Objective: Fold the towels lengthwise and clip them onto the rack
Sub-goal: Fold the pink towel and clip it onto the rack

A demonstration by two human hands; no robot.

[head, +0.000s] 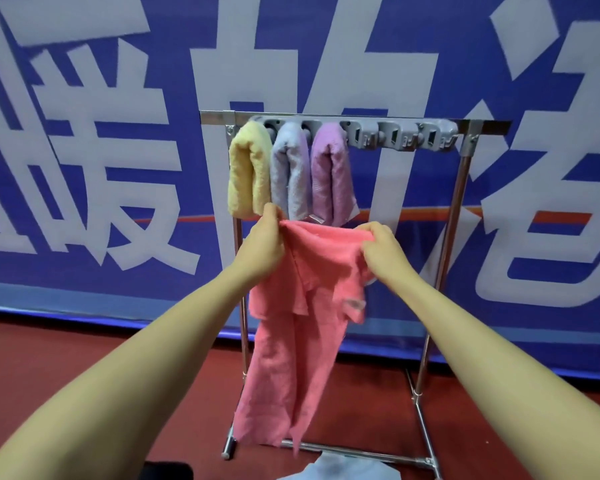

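A pink towel [305, 327] hangs in front of the metal rack [463, 188], held up by its top edge. My left hand [262, 244] pinches the towel's upper left corner and my right hand [381, 249] grips the upper right corner. The towel droops long and crumpled toward the rack's base. Three folded towels sit clipped at the left of the grey clip bar [395, 135]: a yellow towel [248, 171], a grey-lilac towel [290, 169] and a purple towel [329, 173]. Several clip slots to their right hold nothing.
A blue banner [84, 150] with large white characters stands right behind the rack. The floor [84, 368] is red. A pale blue cloth [340, 467] lies on the floor near the rack's front bar [343, 448].
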